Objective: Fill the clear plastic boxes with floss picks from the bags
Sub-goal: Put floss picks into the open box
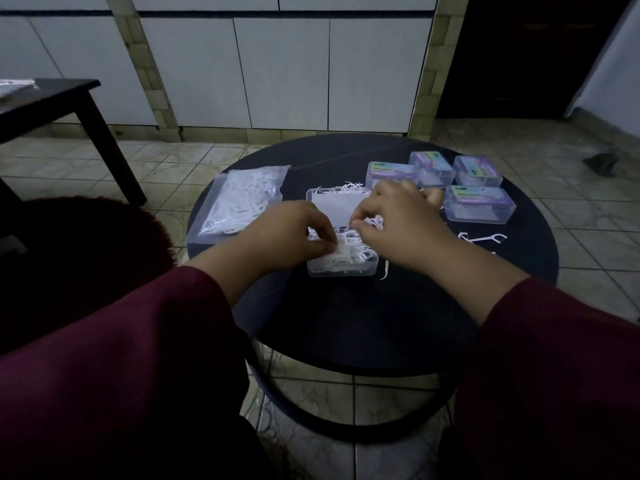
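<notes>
Both my left hand [294,233] and right hand [398,223] pinch light, springy floss picks [349,249]; take their stiff handles, over the open box [341,268] beneath

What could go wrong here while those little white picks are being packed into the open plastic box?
Picks may spill: the open box is heaped, and loose picks already lie on the round table to its right. The right hand reaches close to the closed boxes and might nudge them. Both it and the left hand pinch tangled picks in dim light, so some could snag and drag others out.
</notes>
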